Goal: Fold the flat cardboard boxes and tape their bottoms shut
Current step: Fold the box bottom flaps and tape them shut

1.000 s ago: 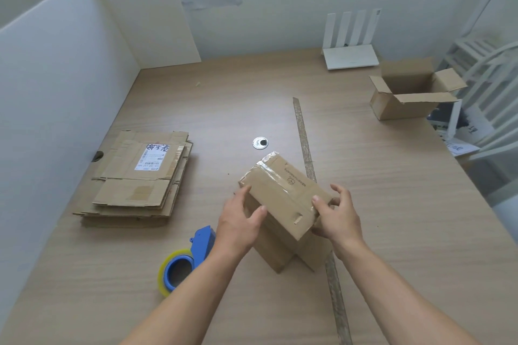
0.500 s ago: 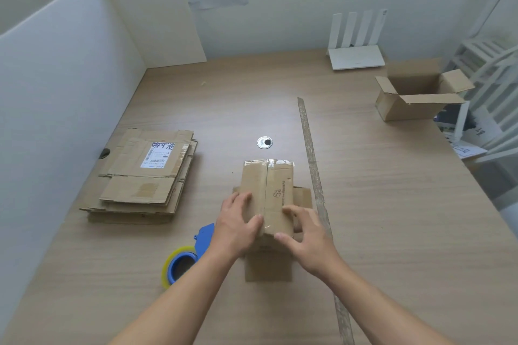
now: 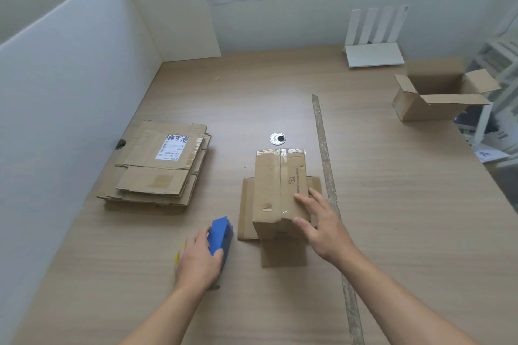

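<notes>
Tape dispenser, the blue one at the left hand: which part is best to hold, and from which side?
Hold the tape dispenser by its blue handle, coming from above and the near side, as the left hand does. The handle is narrow and raised, so fingers wrap it; the roll, mostly hidden under the palm, lies low.

Left hand (image 3: 197,260): left the brown cardboard box (image 3: 277,185); my fingers (image 3: 203,235) now grip the blue tape dispenser (image 3: 221,234).
Right hand (image 3: 322,227): alone on box.

Left hand (image 3: 197,260), right hand (image 3: 326,228): both bare. Forearms (image 3: 392,297) bare too, as far up as can be seen.
</notes>
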Available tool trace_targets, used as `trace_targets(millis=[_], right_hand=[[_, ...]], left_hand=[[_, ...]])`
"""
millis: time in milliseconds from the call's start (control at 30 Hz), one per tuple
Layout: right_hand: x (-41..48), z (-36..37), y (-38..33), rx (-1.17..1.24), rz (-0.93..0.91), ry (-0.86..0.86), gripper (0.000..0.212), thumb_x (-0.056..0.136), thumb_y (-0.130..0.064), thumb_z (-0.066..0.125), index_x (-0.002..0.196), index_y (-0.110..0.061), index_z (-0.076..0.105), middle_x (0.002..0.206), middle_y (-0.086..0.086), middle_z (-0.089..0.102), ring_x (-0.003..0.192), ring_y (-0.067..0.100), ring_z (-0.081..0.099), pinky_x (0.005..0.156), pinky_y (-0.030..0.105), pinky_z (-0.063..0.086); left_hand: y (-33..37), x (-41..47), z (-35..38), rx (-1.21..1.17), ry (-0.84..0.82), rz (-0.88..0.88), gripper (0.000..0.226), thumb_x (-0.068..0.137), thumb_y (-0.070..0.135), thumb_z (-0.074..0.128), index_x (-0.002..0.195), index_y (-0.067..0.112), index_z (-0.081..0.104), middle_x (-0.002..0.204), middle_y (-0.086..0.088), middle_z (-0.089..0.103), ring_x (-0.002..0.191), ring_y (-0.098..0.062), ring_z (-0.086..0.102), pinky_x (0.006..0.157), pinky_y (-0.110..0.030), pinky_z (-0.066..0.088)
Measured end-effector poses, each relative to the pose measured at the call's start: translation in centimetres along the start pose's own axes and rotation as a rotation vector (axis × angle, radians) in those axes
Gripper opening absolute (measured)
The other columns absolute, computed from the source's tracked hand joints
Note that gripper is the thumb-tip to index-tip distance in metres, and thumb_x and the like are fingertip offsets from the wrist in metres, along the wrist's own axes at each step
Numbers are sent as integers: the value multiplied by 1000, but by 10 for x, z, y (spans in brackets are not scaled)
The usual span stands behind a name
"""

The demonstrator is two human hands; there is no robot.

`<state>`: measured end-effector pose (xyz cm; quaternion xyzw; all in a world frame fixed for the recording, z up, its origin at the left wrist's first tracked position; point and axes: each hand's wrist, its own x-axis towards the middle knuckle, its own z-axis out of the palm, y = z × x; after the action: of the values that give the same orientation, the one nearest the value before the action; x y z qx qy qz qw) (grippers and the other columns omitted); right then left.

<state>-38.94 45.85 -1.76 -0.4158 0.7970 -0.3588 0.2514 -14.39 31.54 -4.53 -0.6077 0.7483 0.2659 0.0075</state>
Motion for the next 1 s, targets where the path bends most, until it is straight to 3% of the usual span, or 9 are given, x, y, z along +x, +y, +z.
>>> trace_targets(millis=[67,133,233,400,533,667,800,900,1000], right_hand=[[0,-2,-2,19,-9,16,47,92,-29,66,138,-30,54,158,-1,28,143,19,29,113,24,20],[-2,-2,-4,81,-40,78,41,92,-25,67,132,-29,59,153,-2,32,140,16,33,115,38,31],[-4,-5,-8,136,-89,185,35,90,-29,61,125,-31,64,141,-9,37,132,10,41,99,48,48],[-3,-8,-10,123,-139,217,33,91,-20,61,120,-36,64,137,-12,38,127,10,46,84,36,54],[-1,-7,-12,144,-120,209,39,94,-5,57,118,-35,65,138,-11,39,109,16,55,78,17,45],[6,-13,-24,157,-162,249,47,91,-3,62,116,-43,61,134,-12,39,103,15,59,76,22,51],[13,-12,-38,156,-222,293,41,88,-5,67,119,-33,65,136,-10,39,109,-4,51,81,36,56],[17,-9,-45,158,-270,295,37,90,-9,66,121,-28,65,135,-10,42,118,2,49,89,30,49],[19,-11,-60,185,-319,227,38,90,-10,64,117,-36,64,122,-12,54,101,6,56,76,20,49]], left_hand=[[-15,-6,8,57,-27,60,68,90,35,60,150,33,29,125,-1,50,116,-23,47,101,-36,41],[-19,-9,13,56,-24,113,70,94,34,58,154,34,22,125,-1,46,113,-21,48,97,-34,44],[-12,-11,16,163,-14,130,70,100,37,48,156,39,5,111,-1,43,91,-19,54,81,-31,50],[-8,-9,19,303,-100,120,88,102,39,42,138,44,-38,88,2,61,71,-7,56,78,-29,50],[-6,-11,26,250,-22,88,86,99,30,42,149,41,-27,81,7,58,69,-4,54,82,-29,48],[10,-12,17,56,79,92,83,96,25,43,152,42,-16,89,9,57,77,-10,54,78,-29,48],[17,-7,-13,-80,160,398,92,92,20,58,145,63,-3,118,4,60,87,-23,55,80,-37,48],[23,-2,-34,-149,262,614,94,82,13,66,150,51,13,105,0,63,75,-23,52,66,-39,49],[25,1,-52,-80,365,844,87,76,17,64,151,39,27,83,3,61,71,-13,45,65,-30,46]])
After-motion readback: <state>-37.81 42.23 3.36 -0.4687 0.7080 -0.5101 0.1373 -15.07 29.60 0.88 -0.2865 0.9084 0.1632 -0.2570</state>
